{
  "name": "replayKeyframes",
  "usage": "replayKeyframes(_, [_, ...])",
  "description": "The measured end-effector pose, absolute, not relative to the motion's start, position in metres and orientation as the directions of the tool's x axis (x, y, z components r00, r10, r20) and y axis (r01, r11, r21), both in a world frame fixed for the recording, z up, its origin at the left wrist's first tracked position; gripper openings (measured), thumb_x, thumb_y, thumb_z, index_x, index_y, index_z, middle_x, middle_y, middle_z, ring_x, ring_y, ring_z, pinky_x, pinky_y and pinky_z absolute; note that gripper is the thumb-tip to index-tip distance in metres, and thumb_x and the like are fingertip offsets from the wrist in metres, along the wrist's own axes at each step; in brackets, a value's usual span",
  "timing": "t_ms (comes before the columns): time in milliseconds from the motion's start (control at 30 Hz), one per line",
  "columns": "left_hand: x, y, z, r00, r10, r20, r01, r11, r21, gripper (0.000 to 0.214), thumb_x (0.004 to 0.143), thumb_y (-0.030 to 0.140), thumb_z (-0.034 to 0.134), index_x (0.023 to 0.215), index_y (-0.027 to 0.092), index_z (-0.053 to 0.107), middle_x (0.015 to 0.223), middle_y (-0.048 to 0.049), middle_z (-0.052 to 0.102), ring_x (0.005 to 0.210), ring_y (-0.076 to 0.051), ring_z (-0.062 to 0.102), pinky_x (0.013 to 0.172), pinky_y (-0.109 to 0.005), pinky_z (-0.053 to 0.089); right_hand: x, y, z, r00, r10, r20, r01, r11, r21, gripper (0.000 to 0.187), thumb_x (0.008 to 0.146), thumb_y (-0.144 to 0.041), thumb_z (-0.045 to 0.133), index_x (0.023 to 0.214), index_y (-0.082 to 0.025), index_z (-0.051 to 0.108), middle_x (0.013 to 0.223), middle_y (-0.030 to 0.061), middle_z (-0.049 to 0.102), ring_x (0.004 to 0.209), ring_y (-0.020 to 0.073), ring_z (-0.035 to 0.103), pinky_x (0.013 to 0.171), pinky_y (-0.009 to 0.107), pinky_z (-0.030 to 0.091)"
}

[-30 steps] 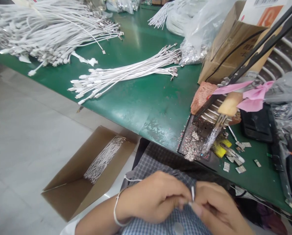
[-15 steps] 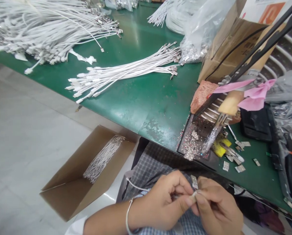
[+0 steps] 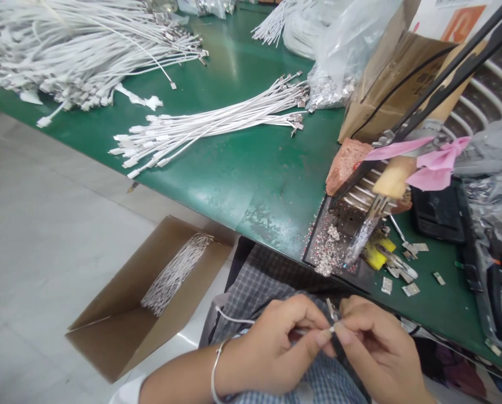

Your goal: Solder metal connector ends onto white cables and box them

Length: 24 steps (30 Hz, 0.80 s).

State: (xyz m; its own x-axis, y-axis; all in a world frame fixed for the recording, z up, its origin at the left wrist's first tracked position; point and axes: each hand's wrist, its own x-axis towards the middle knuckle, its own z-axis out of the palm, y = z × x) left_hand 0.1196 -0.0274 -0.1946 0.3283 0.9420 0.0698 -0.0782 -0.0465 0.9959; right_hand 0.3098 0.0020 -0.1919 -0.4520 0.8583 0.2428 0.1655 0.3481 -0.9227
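Note:
Low in the head view, both of my hands meet in front of my checked clothing. My left hand (image 3: 282,348) is closed around a thin white cable (image 3: 235,318), whose free length trails out to the left past the wrist. Between the fingertips, at the cable's end, a small metal connector (image 3: 331,307) sticks up. My right hand (image 3: 373,342) pinches that connector end with thumb and forefinger. The exact grip is partly hidden by the fingers.
A soldering iron (image 3: 371,224) with a wooden grip and pink ribbon leans over a dark tray (image 3: 318,247) of solder debris. Loose metal connectors (image 3: 411,289) lie beside it. Bundled white cables (image 3: 217,120) lie on the green table (image 3: 217,179); a cardboard box (image 3: 108,303) holds more.
The metal connector has turned between my fingers and now shows a narrower side. My right fingers have shifted slightly, while my left hand stays nearly in place.

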Motion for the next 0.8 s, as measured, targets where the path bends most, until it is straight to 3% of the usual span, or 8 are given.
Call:
replayKeyframes(167, [0.123,-0.029,-0.2,0.335,0.937,0.104,-0.192,-0.04,0.981,0.004,0.1,0.018,0.055,0.098,0.016,0.051,0.074,-0.0048,0.072,0.06,-0.009,0.064,0.056,-0.015,0.046,0.303,-0.005,-0.2,-0.402,0.869,0.289,0.035,0.33,-0.943,0.015,0.102,-0.016,0.051,0.093,-0.023,0.061,0.064,-0.0018,0.055,0.058,0.0127,0.052,0.055,0.026,0.044])
replayKeyframes(400, [0.122,-0.022,-0.192,0.331,0.94,0.084,-0.034,-0.077,0.996,0.009,0.091,0.021,0.066,0.087,0.014,0.061,0.064,0.0029,0.057,0.051,-0.005,0.041,0.049,-0.015,0.033,0.306,-0.009,-0.204,-0.408,0.887,0.217,0.004,0.239,-0.971,0.023,0.104,-0.024,0.052,0.081,-0.022,0.051,0.066,-0.0033,0.043,0.059,0.0114,0.046,0.054,0.024,0.04])
replayKeyframes(600, [0.117,-0.019,-0.189,0.342,0.936,-0.081,-0.04,0.101,0.994,0.017,0.092,0.026,0.064,0.083,0.012,0.065,0.061,0.0016,0.055,0.05,-0.005,0.041,0.046,-0.015,0.031,0.324,-0.015,-0.192,-0.165,0.968,0.189,-0.171,0.161,-0.972,0.02,0.099,-0.03,0.063,0.082,-0.021,0.061,0.063,-0.003,0.043,0.057,0.0123,0.047,0.056,0.027,0.046])
replayKeyframes(700, [0.114,-0.018,-0.191,0.373,0.917,-0.141,-0.043,0.169,0.985,0.019,0.093,0.028,0.061,0.083,0.012,0.066,0.06,0.0021,0.053,0.05,-0.006,0.04,0.046,-0.016,0.031,0.338,-0.015,-0.182,-0.045,0.973,0.227,-0.072,0.223,-0.972,0.022,0.094,-0.041,0.069,0.084,-0.021,0.069,0.061,-0.0005,0.051,0.054,0.0143,0.052,0.058,0.032,0.052])
replayKeyframes(800, [0.111,-0.017,-0.193,0.362,0.92,-0.151,-0.023,0.17,0.985,0.018,0.093,0.027,0.059,0.083,0.013,0.064,0.061,0.0022,0.052,0.054,-0.007,0.042,0.051,-0.016,0.034,0.36,-0.009,-0.179,0.243,0.909,0.34,0.122,0.319,-0.94,0.02,0.088,-0.038,0.078,0.078,-0.021,0.073,0.061,0.0008,0.057,0.054,0.0152,0.054,0.064,0.036,0.054])
